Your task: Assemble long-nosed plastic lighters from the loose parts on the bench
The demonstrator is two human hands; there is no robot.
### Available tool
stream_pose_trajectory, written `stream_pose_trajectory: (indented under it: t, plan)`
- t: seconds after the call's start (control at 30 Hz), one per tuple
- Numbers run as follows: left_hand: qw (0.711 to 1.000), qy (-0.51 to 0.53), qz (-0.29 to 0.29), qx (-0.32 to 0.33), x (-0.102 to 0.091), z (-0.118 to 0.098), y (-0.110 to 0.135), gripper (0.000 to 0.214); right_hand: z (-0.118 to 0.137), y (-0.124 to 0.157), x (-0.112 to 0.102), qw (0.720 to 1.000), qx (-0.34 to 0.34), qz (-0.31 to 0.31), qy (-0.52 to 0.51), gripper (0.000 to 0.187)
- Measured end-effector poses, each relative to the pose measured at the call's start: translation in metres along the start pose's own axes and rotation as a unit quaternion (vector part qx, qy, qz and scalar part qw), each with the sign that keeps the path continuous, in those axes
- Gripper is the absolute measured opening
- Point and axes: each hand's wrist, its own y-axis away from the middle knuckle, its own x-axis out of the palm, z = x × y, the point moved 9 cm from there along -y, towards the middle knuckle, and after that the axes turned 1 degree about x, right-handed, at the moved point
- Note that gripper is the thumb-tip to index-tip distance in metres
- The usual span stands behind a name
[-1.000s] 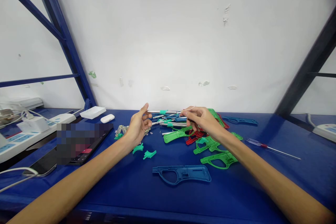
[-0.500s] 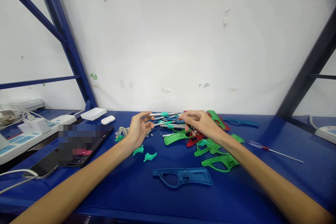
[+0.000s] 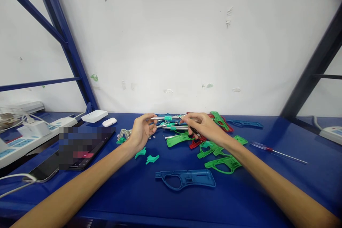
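Observation:
My left hand (image 3: 143,131) pinches the left end of a slim metal tube with a teal collar (image 3: 167,118), held level above the table. My right hand (image 3: 201,124) has its thumb and forefinger closed at the tube's right end. Under its palm shows a small dark part (image 3: 196,131), partly hidden by the fingers. Just below the hands lie more metal tubes with teal collars (image 3: 173,128). A green handle half (image 3: 179,139) and a red handle half (image 3: 196,143) lie beside them. Nearer to me rests a blue handle half (image 3: 185,179).
Teal trigger-shaped pieces (image 3: 152,159) and small metallic cylinders (image 3: 124,134) lie by my left hand. Several green handle halves (image 3: 224,164) are under my right forearm, a screwdriver (image 3: 279,152) beyond it. Left are a tablet (image 3: 92,149), a phone (image 3: 44,167) and a power strip (image 3: 62,123).
My right fingertips, slightly apart from the tube's right end before, now meet it, and the tube sits a little lower. Other items stay put; the view shifts slightly.

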Motion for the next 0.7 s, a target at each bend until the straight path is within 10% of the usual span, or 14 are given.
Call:
stream_pose_trajectory:
  t: [0.43,0.7]
  plan:
    - [0.994,-0.104,0.017,0.020,0.005,-0.009,0.001,0.037,0.000,0.000,0.006,1.000,-0.022,0.021,0.006,0.042]
    - [0.957,-0.273,0.071,0.069,0.017,-0.076,0.044,0.026,0.019,0.009,0.014,0.997,-0.043,0.058,0.021,0.040]
